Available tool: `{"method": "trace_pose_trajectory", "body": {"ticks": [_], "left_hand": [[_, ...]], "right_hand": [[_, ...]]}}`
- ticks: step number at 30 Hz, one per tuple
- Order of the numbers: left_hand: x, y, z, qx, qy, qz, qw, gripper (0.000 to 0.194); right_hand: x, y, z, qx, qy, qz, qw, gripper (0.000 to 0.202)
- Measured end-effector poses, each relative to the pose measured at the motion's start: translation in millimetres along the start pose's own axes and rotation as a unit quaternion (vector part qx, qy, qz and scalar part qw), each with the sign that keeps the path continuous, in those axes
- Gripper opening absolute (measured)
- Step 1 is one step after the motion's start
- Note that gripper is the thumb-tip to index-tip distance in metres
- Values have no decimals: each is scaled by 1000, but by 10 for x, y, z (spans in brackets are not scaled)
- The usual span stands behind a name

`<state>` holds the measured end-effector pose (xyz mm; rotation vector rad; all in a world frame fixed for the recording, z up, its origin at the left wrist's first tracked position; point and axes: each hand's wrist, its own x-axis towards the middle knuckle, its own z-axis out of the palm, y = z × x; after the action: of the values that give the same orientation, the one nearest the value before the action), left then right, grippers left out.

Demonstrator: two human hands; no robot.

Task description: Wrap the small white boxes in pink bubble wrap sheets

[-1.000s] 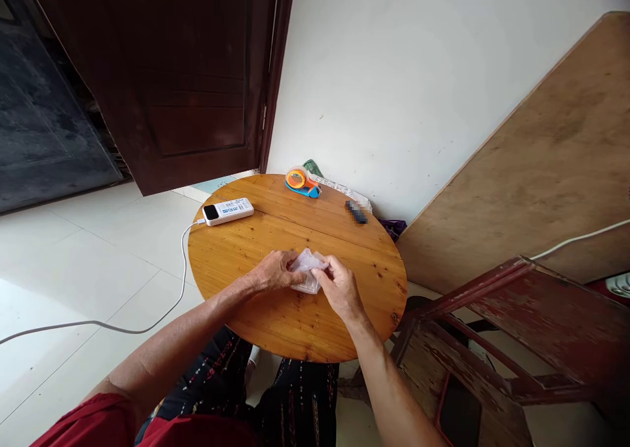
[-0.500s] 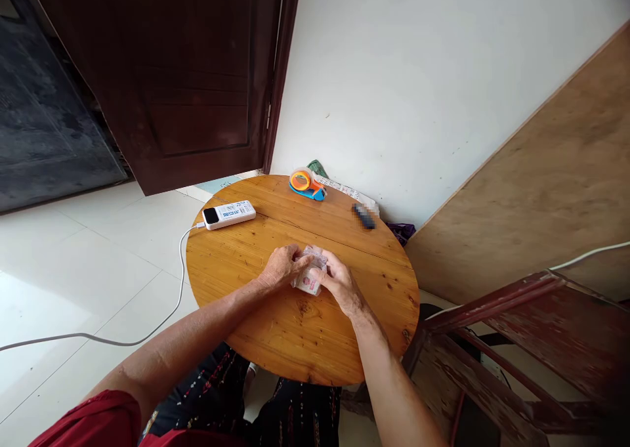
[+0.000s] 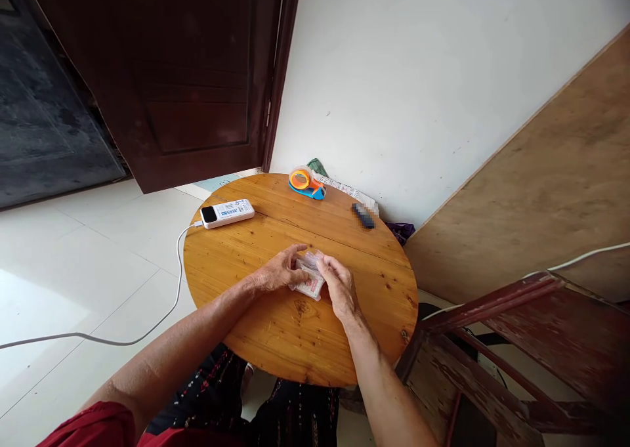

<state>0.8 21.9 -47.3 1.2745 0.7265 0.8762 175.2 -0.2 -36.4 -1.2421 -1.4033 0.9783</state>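
A small white packet in clear plastic wrap (image 3: pixel 310 285), with reddish print on its face, rests at the middle of the round wooden table (image 3: pixel 275 342). My left hand (image 3: pixel 284 268) has its thumb pressed on the packet's left side, its forefinger stretched out beyond the far edge. With thumb and fingers closed, my right hand (image 3: pixel 339 281) pinches the loose plastic at the far right corner. What exactly is inside the wrap is too small to make out.
A white device with a dark screen (image 3: pixel 228 213) lies at the table's left, a cable (image 3: pixel 178 283) running from it to the floor. Behind stand an orange and blue tape dispenser (image 3: pixel 307 183) and a blurred dark object (image 3: pixel 363 216). A worn wooden chair-like frame (image 3: pixel 492 302) is at right.
My right thumb has moved off the packet's face up to the plastic at its far corner. My left thumb has come down onto the packet, and the left forefinger has straightened.
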Motion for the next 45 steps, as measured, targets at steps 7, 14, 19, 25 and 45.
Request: {"method": "trace_pose_trajectory", "body": {"ticks": [7, 14, 19, 25, 45], "left_hand": [[18, -25, -6, 51, -3, 21, 998, 87], [60, -67, -12, 51, 11, 47, 998, 77], [106, -99, -8, 52, 14, 52, 997, 70], [128, -99, -18, 44, 49, 37, 997, 65], [56, -173, -2, 69, 68, 54, 994, 82]], "right_hand": [[-7, -7, 34, -61, 45, -96, 992, 23], [-41, 25, -49, -120, 10, -196, 973, 18], [-60, -6, -101, -176, -20, -267, 947, 22], [-81, -5, -178, -248, -66, -293, 921, 25], [-111, -38, -48, -337, 6, -352, 873, 10]]}}
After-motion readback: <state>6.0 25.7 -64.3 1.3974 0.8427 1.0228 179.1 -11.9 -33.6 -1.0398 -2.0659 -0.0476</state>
